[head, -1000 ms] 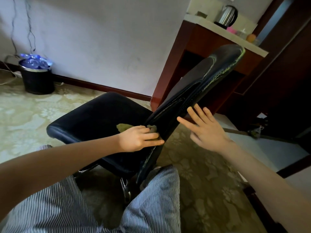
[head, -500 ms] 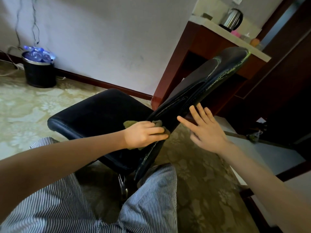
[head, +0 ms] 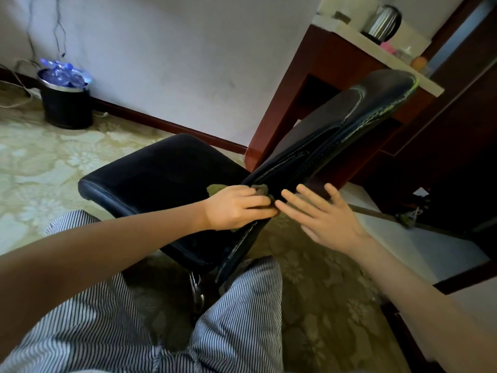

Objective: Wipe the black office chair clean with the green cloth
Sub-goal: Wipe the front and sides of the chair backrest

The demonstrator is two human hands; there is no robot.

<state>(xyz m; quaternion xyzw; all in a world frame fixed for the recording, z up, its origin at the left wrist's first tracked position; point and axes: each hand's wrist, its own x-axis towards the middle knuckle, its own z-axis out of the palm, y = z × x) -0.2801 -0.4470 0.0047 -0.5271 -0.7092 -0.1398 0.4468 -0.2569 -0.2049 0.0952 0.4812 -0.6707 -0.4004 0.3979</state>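
Left fingers (head: 255,202) around green cloth (head: 216,189) against black office chair (head: 166,168) backrest; right fingers (head: 294,213) straight, splayed.

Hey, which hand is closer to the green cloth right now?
Left. The left hand grips the green cloth against the chair's backrest; the right hand is open just beside it.

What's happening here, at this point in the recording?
A person is wiping a black office chair. The left hand grips the green cloth and holds it against the lower edge of the backrest. The right hand is open, fingers spread, at the rear side of the backrest; whether it actually touches is unclear.
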